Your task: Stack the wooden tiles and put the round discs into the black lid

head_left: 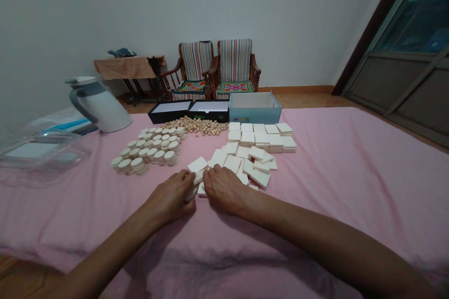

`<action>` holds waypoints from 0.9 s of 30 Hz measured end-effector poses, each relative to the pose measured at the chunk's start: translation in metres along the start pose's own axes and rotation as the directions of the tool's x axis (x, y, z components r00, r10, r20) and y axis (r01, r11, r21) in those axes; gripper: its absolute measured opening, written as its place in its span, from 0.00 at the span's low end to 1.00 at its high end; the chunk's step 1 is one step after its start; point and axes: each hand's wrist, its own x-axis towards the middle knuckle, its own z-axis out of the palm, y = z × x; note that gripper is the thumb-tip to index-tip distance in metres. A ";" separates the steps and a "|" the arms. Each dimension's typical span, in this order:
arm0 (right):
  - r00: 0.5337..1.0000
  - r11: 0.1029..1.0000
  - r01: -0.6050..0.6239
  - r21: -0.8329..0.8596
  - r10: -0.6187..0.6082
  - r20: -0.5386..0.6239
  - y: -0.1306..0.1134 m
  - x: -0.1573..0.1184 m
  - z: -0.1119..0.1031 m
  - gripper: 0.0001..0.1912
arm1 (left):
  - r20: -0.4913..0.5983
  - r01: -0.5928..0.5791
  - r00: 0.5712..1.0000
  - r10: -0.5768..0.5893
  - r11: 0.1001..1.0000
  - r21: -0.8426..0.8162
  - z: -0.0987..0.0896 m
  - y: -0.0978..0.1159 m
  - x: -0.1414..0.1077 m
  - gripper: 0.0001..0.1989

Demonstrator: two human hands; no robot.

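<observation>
My left hand (175, 195) is closed round a small stack of white square tiles (198, 177), whose edges show by its fingertips. Against the right side of those tiles, my right hand (224, 188) curls its fingers down; its fingertips are partly hidden. Loose square tiles (232, 163) lie in a heap just beyond and beside the right hand. Behind the heap, more square tiles stand in neat stacked rows (261, 138). To the left are several stacks of round white discs (152, 152).
A pile of small wooden beads (196, 125) lies before two black box trays (208, 116) and a light blue box (255, 114). A white-grey jug (101, 105) and clear plastic packaging (42, 152) stand at the left on the pink cloth (336, 173). Two chairs (235, 63) are behind.
</observation>
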 end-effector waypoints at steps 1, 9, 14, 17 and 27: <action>1.000 1.000 -0.001 0.011 0.001 0.021 0.000 0.001 -0.001 0.11 | 0.005 -0.003 1.000 0.003 1.000 0.014 -0.001 0.000 0.001 0.16; 1.000 0.999 -0.010 0.031 0.010 0.011 -0.002 0.002 -0.001 0.30 | -0.043 -0.003 0.999 0.006 0.998 0.066 0.004 -0.005 0.008 0.08; 1.000 0.999 -0.007 0.040 0.007 -0.004 -0.003 0.005 -0.001 0.28 | -0.062 -0.007 0.998 0.006 1.000 -0.013 0.004 -0.014 0.008 0.10; 0.999 0.999 -0.003 0.037 0.004 -0.040 -0.004 0.005 -0.002 0.24 | -0.088 -0.037 0.996 0.026 0.992 -0.123 0.001 -0.019 0.009 0.13; 0.967 0.974 -0.204 -0.100 0.184 -0.178 -0.023 0.008 0.012 0.20 | -0.161 -0.052 0.987 0.009 0.962 -0.267 0.007 -0.024 0.014 0.18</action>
